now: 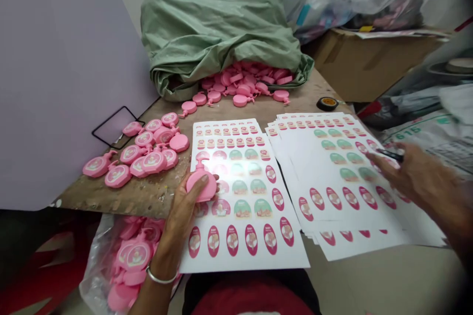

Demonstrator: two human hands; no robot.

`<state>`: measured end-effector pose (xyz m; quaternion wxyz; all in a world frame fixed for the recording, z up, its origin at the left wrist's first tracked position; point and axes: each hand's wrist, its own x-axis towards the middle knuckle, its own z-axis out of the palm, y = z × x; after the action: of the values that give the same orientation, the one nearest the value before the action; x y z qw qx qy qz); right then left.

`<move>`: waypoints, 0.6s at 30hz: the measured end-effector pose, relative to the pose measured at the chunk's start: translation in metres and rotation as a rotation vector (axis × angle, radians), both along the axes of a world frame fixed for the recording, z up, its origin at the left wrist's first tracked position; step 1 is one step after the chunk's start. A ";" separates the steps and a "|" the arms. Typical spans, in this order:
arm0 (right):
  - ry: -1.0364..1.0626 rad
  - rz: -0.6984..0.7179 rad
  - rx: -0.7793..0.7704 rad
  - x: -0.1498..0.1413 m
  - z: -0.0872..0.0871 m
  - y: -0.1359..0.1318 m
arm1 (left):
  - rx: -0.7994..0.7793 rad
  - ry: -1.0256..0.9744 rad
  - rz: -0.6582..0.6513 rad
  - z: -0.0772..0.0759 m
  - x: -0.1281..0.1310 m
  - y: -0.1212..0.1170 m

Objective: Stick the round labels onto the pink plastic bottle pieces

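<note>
My left hand is closed around a small pink toy pump bottle, thumb across its flat round face, which shows no sticker. The bottle is held upright over a sticker sheet printed with pink ovals, green domes and small labels. In my right hand is a slim dark pointed tool; blur hides its exact kind. That hand is above a second stack of sticker sheets, whose top sheet has a wide blank area at its left.
Several stickered pink bottles lie on the wooden table at left. More plain ones spill from a green sack. A plastic bag of bottles hangs below. A black tape roll and cardboard box stand behind.
</note>
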<state>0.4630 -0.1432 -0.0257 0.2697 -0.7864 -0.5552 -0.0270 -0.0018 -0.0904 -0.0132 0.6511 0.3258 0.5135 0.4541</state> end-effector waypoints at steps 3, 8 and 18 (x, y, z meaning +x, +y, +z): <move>0.114 0.053 -0.062 -0.088 0.018 0.011 | 0.019 0.004 -0.006 0.005 -0.001 -0.001; 0.325 0.588 -0.061 -0.234 0.018 0.020 | 0.040 -0.018 0.062 0.005 -0.004 -0.003; -0.050 0.629 0.076 -0.297 -0.022 0.004 | 0.015 -0.177 -0.048 -0.012 0.004 -0.002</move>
<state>0.1659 -0.1395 -0.0479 0.2804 -0.5646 -0.7761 0.0176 0.0024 -0.0928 -0.0248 0.7020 0.3017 0.4427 0.4693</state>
